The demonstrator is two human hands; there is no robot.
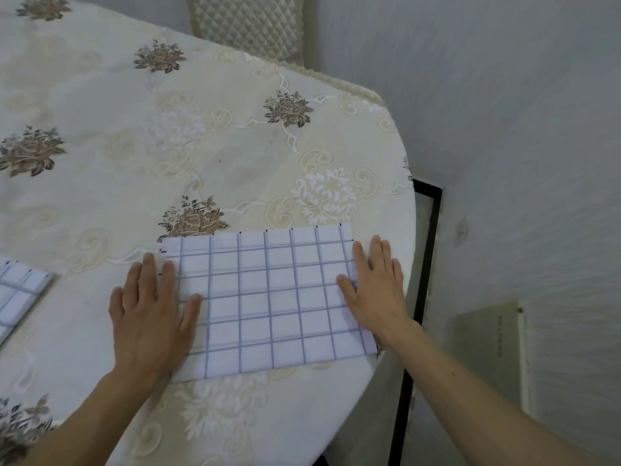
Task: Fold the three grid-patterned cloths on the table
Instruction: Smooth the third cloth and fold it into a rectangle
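A white cloth with a blue grid (268, 297) lies flat as a rectangle near the table's right edge. My left hand (151, 307) rests palm down on its left edge, fingers spread. On its right edge my right hand (373, 287) presses flat in the same way. Neither hand grips anything. Another grid-patterned cloth (16, 297) shows partly at the left border of the view. A third cloth is not visible.
The round table (235, 146) wears a cream floral tablecloth. A quilted chair back (248, 25) stands behind it. The white wall (521, 129) is close on the right, with a black-framed panel (426, 264) below the table's edge.
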